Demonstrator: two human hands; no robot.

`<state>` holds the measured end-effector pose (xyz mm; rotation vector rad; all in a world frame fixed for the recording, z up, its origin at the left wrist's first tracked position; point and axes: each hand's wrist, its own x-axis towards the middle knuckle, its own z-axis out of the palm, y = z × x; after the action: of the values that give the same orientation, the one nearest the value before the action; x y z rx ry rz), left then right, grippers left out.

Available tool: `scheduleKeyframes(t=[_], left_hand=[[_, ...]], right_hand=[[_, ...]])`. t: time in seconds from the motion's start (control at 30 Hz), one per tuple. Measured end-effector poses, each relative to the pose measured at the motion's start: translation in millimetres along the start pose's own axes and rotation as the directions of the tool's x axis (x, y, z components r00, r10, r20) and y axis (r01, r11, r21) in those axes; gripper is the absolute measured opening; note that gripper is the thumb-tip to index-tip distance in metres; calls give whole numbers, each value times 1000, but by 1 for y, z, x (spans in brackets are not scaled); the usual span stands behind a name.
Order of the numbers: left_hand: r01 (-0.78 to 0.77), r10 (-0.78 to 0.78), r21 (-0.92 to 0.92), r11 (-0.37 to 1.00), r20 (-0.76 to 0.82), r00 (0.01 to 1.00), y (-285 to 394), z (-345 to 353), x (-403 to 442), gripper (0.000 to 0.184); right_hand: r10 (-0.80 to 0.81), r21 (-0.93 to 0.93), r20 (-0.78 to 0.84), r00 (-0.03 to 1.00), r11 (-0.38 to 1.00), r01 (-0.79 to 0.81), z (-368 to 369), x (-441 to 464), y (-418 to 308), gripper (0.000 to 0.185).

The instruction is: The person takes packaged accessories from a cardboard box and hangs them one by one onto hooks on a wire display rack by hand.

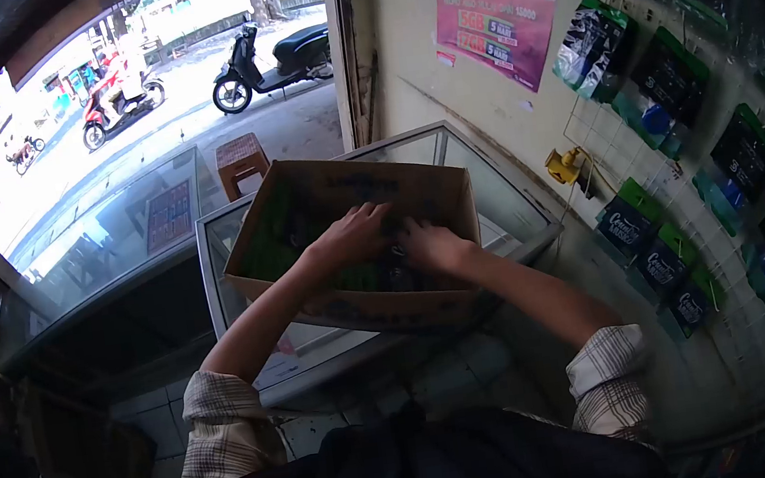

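An open cardboard box (pixel 381 308) stands on a glass display case (pixel 320 352). Green and black packets (pixel 267 244) fill its left part; the contents under the hands are too dark to make out. Both hands reach into the box. My left hand (pixel 351 235) is over the middle, fingers bent down among the dark contents, their tips hidden. My right hand (pixel 436 247) is close to its right, fingers curled toward dark packets. Whether either hand grips anything does not show.
Hanging packets (pixel 663 271) line a wire rack on the right wall, near a yellow object (pixel 564 166). A pink poster (pixel 498 14) is above. Another glass case (pixel 114 234) stands left, a brown stool (pixel 242 161) behind the box. Outside are a parked scooter (pixel 271 66) and riders.
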<state>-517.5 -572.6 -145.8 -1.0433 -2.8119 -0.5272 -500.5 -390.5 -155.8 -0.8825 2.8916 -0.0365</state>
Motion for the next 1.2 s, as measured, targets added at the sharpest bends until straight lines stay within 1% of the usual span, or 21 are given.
scheduleKeyframes(t=[0.03,0.1,0.13,0.2,0.23,0.33,0.37,0.4,0.47,0.57,0.63,0.67,0.73,0.8,0.83,0.9,0.93,0.97,1.03,1.17,1.2], left_hand=[[4,-4,-9,1000,-4,1000,-14,5,5,47],[-31,9,99,995,215,977,-36,21,15,47],[-26,7,84,996,215,977,-54,44,25,47],[-139,37,184,973,473,880,-76,76,44,47],[-145,47,176,974,468,883,-76,79,46,47],[-131,14,275,953,393,920,-68,91,46,41],[-191,80,266,945,376,923,-69,95,47,38],[-251,145,258,933,369,918,-69,94,49,35],[-208,114,239,948,355,928,-70,96,52,32],[-202,95,264,943,368,925,-60,76,46,25],[-244,115,305,920,386,915,-49,51,45,22],[-221,97,317,922,362,927,-45,37,47,18],[-206,88,332,921,337,937,-36,13,52,15],[-160,102,357,920,176,979,-29,-13,53,12],[-137,121,312,940,72,990,-21,-28,48,11],[-140,172,197,970,-158,972,-2,-57,32,11],[-166,197,130,977,-280,939,9,-68,24,13],[-182,213,133,974,-276,937,23,-80,17,13],[-326,207,-185,927,-473,857,54,-99,6,16],[-420,218,-304,855,-524,823,121,-93,11,18],[-388,155,-422,819,-488,859,137,-83,16,18]], right_hand=[[34,-64,126,991,998,-26,15,21,6,52],[37,-70,217,975,997,-22,27,41,14,57],[38,-71,293,955,997,-18,30,47,13,62],[114,-140,322,940,988,-71,27,52,4,66],[190,-210,331,924,970,-124,23,54,2,70],[221,-229,369,903,963,-141,44,77,14,74],[226,-237,371,901,961,-143,50,85,21,74],[176,-260,411,894,963,-70,51,91,23,73],[119,-271,463,878,963,12,60,94,26,71],[101,-186,402,910,982,-26,38,80,15,55],[29,-260,375,926,963,75,20,74,11,39],[7,-194,213,977,980,36,19,69,16,27],[56,-143,147,988,989,-35,-5,58,12,24],[117,-93,75,990,990,-110,-34,37,7,22],[82,-13,-120,989,996,-84,-45,25,5,20],[73,129,-414,907,991,-21,-68,-7,-4,18],[93,198,-506,857,980,11,-78,-25,-11,20],[106,200,-512,852,980,-2,-89,-44,-18,20],[171,243,-639,750,970,-14,-110,-82,-27,21],[182,263,-736,652,964,27,-126,-156,-28,28],[179,211,-801,571,977,-11,-121,-172,-25,32]])
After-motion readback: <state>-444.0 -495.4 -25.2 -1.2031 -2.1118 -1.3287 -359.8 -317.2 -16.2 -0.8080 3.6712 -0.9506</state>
